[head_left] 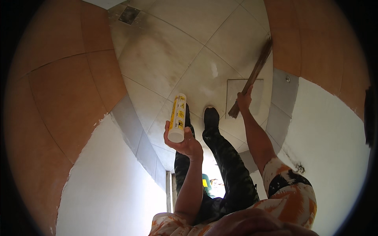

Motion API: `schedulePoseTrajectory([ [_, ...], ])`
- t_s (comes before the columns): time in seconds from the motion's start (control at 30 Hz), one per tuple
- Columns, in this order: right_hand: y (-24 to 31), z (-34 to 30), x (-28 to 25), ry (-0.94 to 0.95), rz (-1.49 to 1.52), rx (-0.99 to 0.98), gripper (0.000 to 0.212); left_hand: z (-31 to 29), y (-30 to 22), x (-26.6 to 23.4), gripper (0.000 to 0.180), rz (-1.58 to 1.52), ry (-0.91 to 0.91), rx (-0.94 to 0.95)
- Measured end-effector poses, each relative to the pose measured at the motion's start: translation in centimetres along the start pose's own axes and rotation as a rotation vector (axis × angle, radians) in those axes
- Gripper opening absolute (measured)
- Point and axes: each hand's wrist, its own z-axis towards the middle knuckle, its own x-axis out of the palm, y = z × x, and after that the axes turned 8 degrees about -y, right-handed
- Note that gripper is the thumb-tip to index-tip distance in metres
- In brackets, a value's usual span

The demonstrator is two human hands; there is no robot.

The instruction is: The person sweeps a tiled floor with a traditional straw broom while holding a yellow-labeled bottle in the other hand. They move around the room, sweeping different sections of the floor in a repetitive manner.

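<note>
My left hand (189, 148) is closed around the lower part of a white cylindrical tube (179, 114), which looks like a sealant cartridge. Its label is yellow and white with small pictures, and its plain white end faces me. Out to the right, my right hand (244, 101) grips a long, narrow brown wooden strip (258, 65) close to its near end. The strip slants away to the far right, with its far end by the tiled wall. Whether that end touches the wall or the floor I cannot tell.
Pale tiled floor (189, 78) carries dark smears and a square drain (129, 15) at the far left. A square panel (234, 88) lies under the strip. Orange-brown tiled walls (59, 98) rise on both sides. Wires (300, 168) poke from the right wall; a green container (206, 185) shows behind my legs.
</note>
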Motion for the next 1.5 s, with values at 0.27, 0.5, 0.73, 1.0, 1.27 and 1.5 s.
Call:
schedulePoseTrajectory([
  [0.27,1.7,-8.6,13.9,0.353,-0.277,-0.466,0.096,-0.5,0.8,-0.8,0.069,0.234,-0.046,0.177],
  [0.5,1.2,-17.2,8.6,-0.063,0.106,-0.405,0.092,-0.1,1.4,-2.2,0.062,0.253,-0.082,0.227],
  [0.73,-7.5,-17.5,10.7,0.115,-0.06,-0.059,0.096,0.0,0.7,-3.5,0.058,0.257,-0.092,0.212],
  [1.0,1.1,-22.3,19.1,0.342,-0.067,-0.486,0.093,1.0,1.2,-5.9,0.062,0.23,-0.145,0.268],
  [1.27,-3.2,-24.4,8.8,-0.014,0.329,0.098,0.09,1.3,0.7,-6.4,0.061,0.172,-0.139,0.272],
  [1.5,-5.0,-23.8,11.3,0.119,0.216,0.264,0.099,-0.1,1.2,-5.7,0.064,0.14,-0.05,0.26],
])
